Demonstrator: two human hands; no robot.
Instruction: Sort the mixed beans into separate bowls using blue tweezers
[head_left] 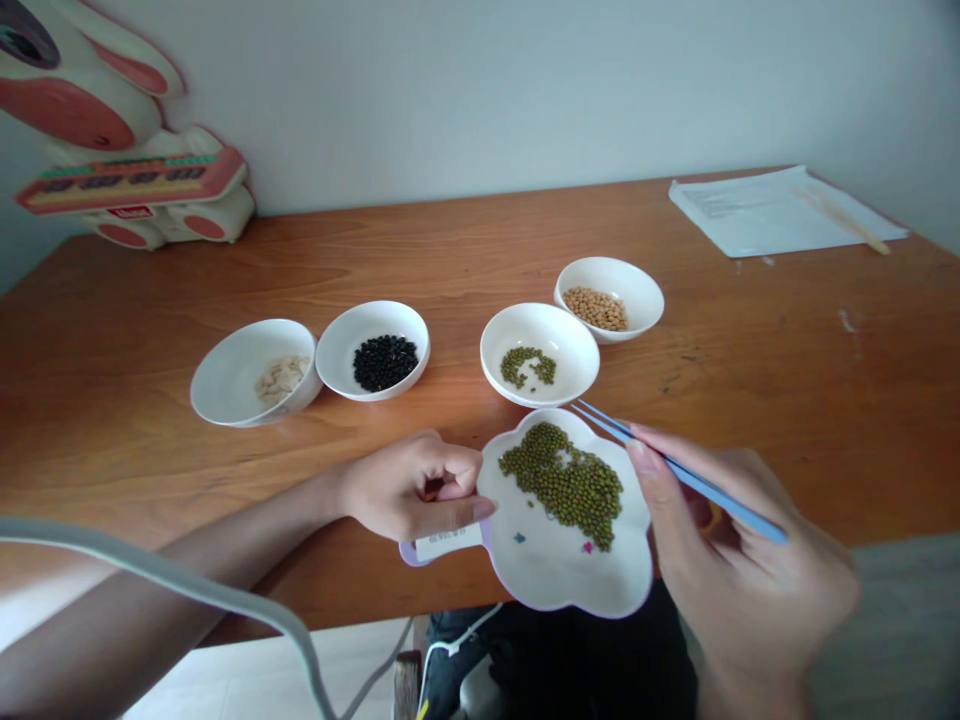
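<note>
My left hand point(420, 488) grips the short handle of a white, flower-shaped plate point(525, 575) with a purple rim. Many mung beans point(566, 485) are spread over the plate's far and right part. In my right hand point(739, 560) is a pair of blue chopsticks point(694, 480), fingers closed round them. Their tips reach just above the plate's far edge, with no bean visible between them. Right behind the plate stands a white bowl point(540, 322) with a smaller amount of mung beans point(529, 367) at its bottom.
Farther right is a bowl point(641, 293) of soybeans. On the left are a bowl point(345, 345) of black beans and a bowl point(225, 380) with pale flat pieces. A rabbit-shaped toy keyboard point(135, 185), papers point(757, 215) and a grey cable point(187, 590) are also around.
</note>
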